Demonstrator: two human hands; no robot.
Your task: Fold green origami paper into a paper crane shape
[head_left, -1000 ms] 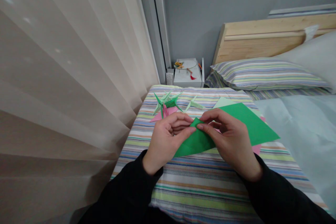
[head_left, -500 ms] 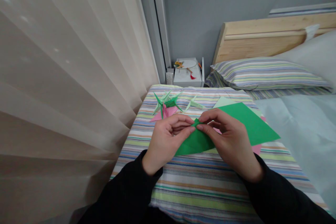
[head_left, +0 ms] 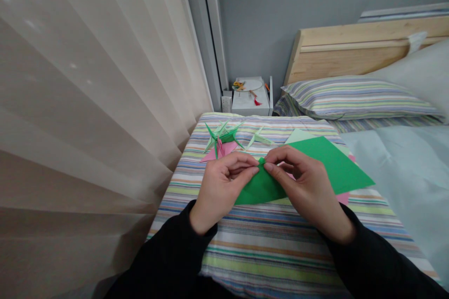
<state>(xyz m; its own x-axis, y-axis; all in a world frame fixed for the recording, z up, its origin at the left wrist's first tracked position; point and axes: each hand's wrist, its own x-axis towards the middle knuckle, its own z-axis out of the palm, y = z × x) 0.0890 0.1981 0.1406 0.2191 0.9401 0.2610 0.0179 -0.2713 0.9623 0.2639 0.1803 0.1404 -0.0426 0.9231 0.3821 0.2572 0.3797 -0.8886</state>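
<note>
Both hands are pinching a bright green paper sheet point(head_left: 259, 189) over a striped cotton bedspread point(head_left: 277, 252). The left hand point(head_left: 220, 194) and right hand point(head_left: 310, 191) are close together, in a narrow grip, with thumbs and fingertips holding a small folded point at the top of the sheet's folded part. A large flat green corner sticks out past the right hand, lying over a pink paper sheet point(head_left: 343, 198) and a pale green paper sheet point(head_left: 298, 136). Beyond the left hand, a spiky green origami figure point(head_left: 222, 138) sits on a pink paper square point(head_left: 226, 151), with a pale green origami figure point(head_left: 259, 139) just beside it. Past the bedspread's far end stands a white box point(head_left: 249, 105) with a round disc and red tassel on top; contents can't be seen.
</note>
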